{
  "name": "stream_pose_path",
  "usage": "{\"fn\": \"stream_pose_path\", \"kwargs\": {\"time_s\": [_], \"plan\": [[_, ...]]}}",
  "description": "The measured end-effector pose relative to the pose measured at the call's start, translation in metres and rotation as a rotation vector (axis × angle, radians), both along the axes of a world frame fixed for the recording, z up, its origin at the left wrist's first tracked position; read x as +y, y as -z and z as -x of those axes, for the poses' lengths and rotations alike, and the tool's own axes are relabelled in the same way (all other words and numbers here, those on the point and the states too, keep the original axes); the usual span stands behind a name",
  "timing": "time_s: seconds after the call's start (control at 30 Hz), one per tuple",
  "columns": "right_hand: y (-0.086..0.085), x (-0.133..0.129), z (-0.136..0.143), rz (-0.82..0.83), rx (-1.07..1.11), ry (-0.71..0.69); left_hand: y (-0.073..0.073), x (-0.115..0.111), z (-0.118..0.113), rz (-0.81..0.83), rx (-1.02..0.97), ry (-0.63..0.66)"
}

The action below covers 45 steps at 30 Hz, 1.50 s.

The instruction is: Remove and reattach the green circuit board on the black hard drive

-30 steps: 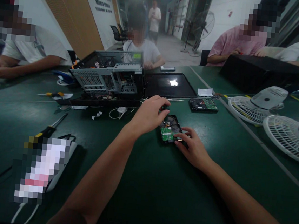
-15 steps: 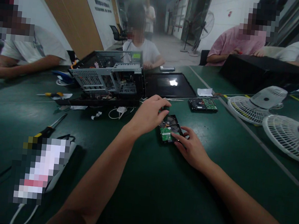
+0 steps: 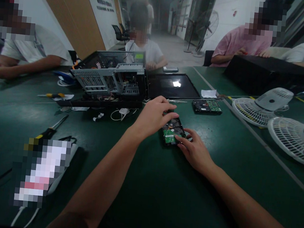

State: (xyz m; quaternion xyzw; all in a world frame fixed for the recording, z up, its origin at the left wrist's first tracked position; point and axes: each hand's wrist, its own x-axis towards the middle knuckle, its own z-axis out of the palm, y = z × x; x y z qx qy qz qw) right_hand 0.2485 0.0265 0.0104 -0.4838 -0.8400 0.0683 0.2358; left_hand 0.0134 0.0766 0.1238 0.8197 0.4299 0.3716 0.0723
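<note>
On the green table in front of me lies a hard drive (image 3: 171, 136), its green circuit board facing up and nearest me. My left hand (image 3: 155, 115) is bent over its far end, thumb and fingers closed around that end, which they partly hide. My right hand (image 3: 195, 150) grips the right side close to the board, a finger resting on top and the others along the edge. A second hard drive (image 3: 207, 106) lies farther off to the right, touched by neither hand.
An opened computer case (image 3: 109, 77) stands back left, beside a black side panel (image 3: 172, 87). Two white fans (image 3: 291, 140) lie at right. Screwdrivers (image 3: 49, 132) and a lit phone (image 3: 44, 171) lie left. Several people sit around the table; a black case (image 3: 268, 73) stands back right.
My left thumb and fingers have come down and forward onto the far end of the hard drive. My right hand stays at its side almost unmoved.
</note>
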Motion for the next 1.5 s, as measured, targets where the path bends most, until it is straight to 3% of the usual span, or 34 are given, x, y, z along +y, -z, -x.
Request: {"fn": "stream_pose_path", "kwargs": {"time_s": [0.6,0.9,1.13,1.3,1.5], "plan": [[-0.002,-0.005,0.001,-0.051,-0.036,-0.021,0.012,0.008,-0.003,-0.08,-0.06,-0.055],[0.0,-0.003,0.001,-0.066,-0.041,-0.024,0.008,0.004,-0.006,-0.071,-0.011,-0.024],[-0.002,-0.005,0.001,-0.059,-0.047,-0.026,0.017,0.007,-0.011,-0.028,-0.149,-0.059],[-0.002,-0.005,0.002,-0.062,-0.048,-0.022,0.019,0.009,-0.011,-0.028,-0.218,-0.008],[-0.003,-0.005,0.003,-0.064,-0.06,-0.023,0.015,0.008,-0.008,-0.079,-0.127,-0.016]]}}
